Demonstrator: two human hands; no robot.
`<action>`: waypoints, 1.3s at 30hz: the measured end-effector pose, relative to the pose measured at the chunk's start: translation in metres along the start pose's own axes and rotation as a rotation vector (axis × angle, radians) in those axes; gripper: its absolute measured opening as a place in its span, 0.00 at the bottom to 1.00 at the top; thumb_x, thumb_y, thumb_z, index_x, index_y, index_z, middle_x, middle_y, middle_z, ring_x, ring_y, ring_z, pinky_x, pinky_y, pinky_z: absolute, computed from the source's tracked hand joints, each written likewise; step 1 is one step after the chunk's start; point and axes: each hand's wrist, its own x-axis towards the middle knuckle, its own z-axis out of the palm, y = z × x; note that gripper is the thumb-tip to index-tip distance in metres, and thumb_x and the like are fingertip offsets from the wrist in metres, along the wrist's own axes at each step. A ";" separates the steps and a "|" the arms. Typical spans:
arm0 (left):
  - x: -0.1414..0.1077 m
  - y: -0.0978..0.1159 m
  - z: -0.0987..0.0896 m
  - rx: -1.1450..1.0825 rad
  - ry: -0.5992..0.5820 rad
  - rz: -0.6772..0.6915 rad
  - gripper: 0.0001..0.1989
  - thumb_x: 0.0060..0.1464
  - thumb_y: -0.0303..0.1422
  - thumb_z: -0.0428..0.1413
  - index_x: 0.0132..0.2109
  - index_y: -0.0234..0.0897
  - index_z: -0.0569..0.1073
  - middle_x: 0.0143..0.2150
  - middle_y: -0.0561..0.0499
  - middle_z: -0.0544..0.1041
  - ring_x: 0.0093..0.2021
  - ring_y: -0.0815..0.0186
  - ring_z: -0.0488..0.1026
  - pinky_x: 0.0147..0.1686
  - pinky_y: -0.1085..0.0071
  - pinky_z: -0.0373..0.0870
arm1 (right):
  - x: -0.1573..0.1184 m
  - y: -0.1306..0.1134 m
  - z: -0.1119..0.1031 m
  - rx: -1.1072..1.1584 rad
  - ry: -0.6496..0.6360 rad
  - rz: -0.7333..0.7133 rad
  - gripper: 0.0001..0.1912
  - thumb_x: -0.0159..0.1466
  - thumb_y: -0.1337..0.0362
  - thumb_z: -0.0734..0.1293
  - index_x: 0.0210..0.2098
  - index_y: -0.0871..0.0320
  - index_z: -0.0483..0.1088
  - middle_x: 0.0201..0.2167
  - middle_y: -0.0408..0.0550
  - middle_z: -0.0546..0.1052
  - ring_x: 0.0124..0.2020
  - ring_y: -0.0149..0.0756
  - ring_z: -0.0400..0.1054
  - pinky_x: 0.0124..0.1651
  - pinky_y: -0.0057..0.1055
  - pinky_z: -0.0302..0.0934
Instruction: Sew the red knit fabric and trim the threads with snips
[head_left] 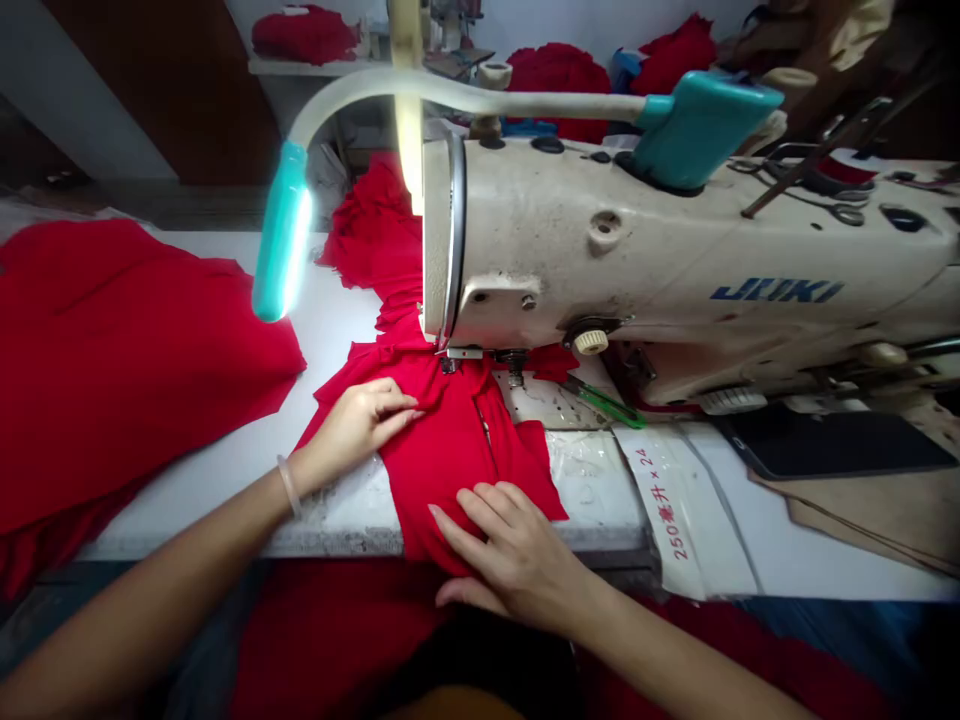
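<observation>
Red fabric (442, 450) lies across the bed of a white sewing machine (570, 230) and runs under its needle area. My left hand (367, 420) pinches a fold of this fabric just left of the presser foot (450, 362). Nearer to me, my right hand (502, 545) rests on the fabric at the table's front edge, its fingers stretched out over the cloth. Below that edge, more red cloth hangs down over my lap. The needle tip is too small to make out.
A lit teal lamp (281, 235) arches over the left side. More red cloth (127, 370) covers the left of the table. Green snips (607, 402) lie under the machine arm, and a black phone (840, 442) lies on brown card (862, 510) at right.
</observation>
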 end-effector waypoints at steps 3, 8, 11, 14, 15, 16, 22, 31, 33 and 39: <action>0.009 0.000 -0.011 0.010 0.094 0.006 0.10 0.62 0.37 0.58 0.40 0.36 0.81 0.39 0.49 0.75 0.39 0.66 0.74 0.41 0.71 0.72 | 0.002 -0.006 0.003 -0.017 0.031 0.018 0.34 0.65 0.39 0.61 0.53 0.62 0.72 0.48 0.57 0.76 0.51 0.48 0.67 0.53 0.44 0.61; -0.007 0.028 0.007 0.260 -0.044 0.169 0.11 0.67 0.35 0.52 0.45 0.38 0.79 0.37 0.49 0.76 0.38 0.67 0.75 0.40 0.70 0.71 | 0.008 -0.008 0.011 0.009 0.068 0.005 0.34 0.65 0.37 0.60 0.53 0.60 0.72 0.45 0.56 0.77 0.49 0.44 0.67 0.54 0.41 0.59; -0.020 0.035 0.024 0.251 -0.073 0.109 0.14 0.70 0.34 0.47 0.50 0.37 0.76 0.39 0.48 0.76 0.36 0.68 0.75 0.35 0.74 0.72 | 0.007 -0.010 0.014 -0.016 0.033 0.033 0.34 0.62 0.35 0.62 0.55 0.54 0.71 0.47 0.55 0.76 0.49 0.45 0.66 0.53 0.44 0.57; -0.021 0.033 0.030 0.165 0.018 -0.044 0.09 0.67 0.36 0.53 0.48 0.36 0.72 0.38 0.50 0.76 0.34 0.68 0.75 0.33 0.74 0.71 | 0.005 -0.011 0.016 -0.020 0.027 0.052 0.33 0.63 0.36 0.62 0.56 0.52 0.71 0.48 0.55 0.76 0.51 0.45 0.65 0.54 0.45 0.55; -0.019 0.032 0.029 0.139 0.048 -0.099 0.09 0.64 0.37 0.56 0.45 0.36 0.70 0.36 0.52 0.76 0.32 0.69 0.74 0.31 0.75 0.70 | 0.004 -0.012 0.017 -0.022 0.035 0.059 0.33 0.63 0.37 0.62 0.56 0.52 0.71 0.49 0.54 0.76 0.51 0.45 0.65 0.54 0.44 0.55; -0.016 0.031 0.027 0.124 0.068 -0.143 0.11 0.61 0.39 0.59 0.42 0.36 0.69 0.33 0.54 0.75 0.29 0.69 0.73 0.29 0.75 0.69 | 0.004 -0.012 0.018 -0.025 0.043 0.064 0.32 0.63 0.37 0.62 0.56 0.51 0.71 0.49 0.54 0.76 0.51 0.45 0.65 0.54 0.44 0.54; -0.004 0.029 0.013 0.159 0.038 -0.095 0.13 0.61 0.41 0.59 0.34 0.35 0.74 0.31 0.52 0.75 0.30 0.68 0.71 0.31 0.73 0.67 | 0.005 -0.014 0.018 -0.026 0.043 0.079 0.31 0.63 0.38 0.63 0.56 0.50 0.71 0.50 0.54 0.76 0.51 0.45 0.66 0.54 0.43 0.57; -0.009 0.022 0.027 0.164 -0.018 0.085 0.14 0.68 0.33 0.50 0.52 0.35 0.77 0.39 0.48 0.74 0.36 0.69 0.74 0.36 0.74 0.72 | 0.025 0.012 0.000 -0.033 0.135 0.119 0.18 0.70 0.60 0.62 0.50 0.68 0.74 0.49 0.60 0.77 0.53 0.45 0.69 0.58 0.38 0.65; -0.008 0.021 0.026 0.182 -0.060 0.063 0.16 0.69 0.36 0.49 0.54 0.37 0.77 0.36 0.49 0.72 0.33 0.70 0.73 0.34 0.75 0.72 | 0.021 0.013 0.004 -0.077 0.100 0.130 0.17 0.69 0.61 0.63 0.52 0.64 0.74 0.50 0.59 0.77 0.52 0.46 0.69 0.55 0.41 0.66; -0.010 0.031 0.027 0.336 0.015 0.156 0.11 0.67 0.33 0.52 0.45 0.38 0.79 0.43 0.45 0.76 0.42 0.63 0.74 0.39 0.67 0.71 | 0.005 0.004 0.009 -0.042 0.021 0.173 0.19 0.67 0.55 0.66 0.55 0.51 0.73 0.52 0.57 0.74 0.55 0.48 0.66 0.56 0.46 0.63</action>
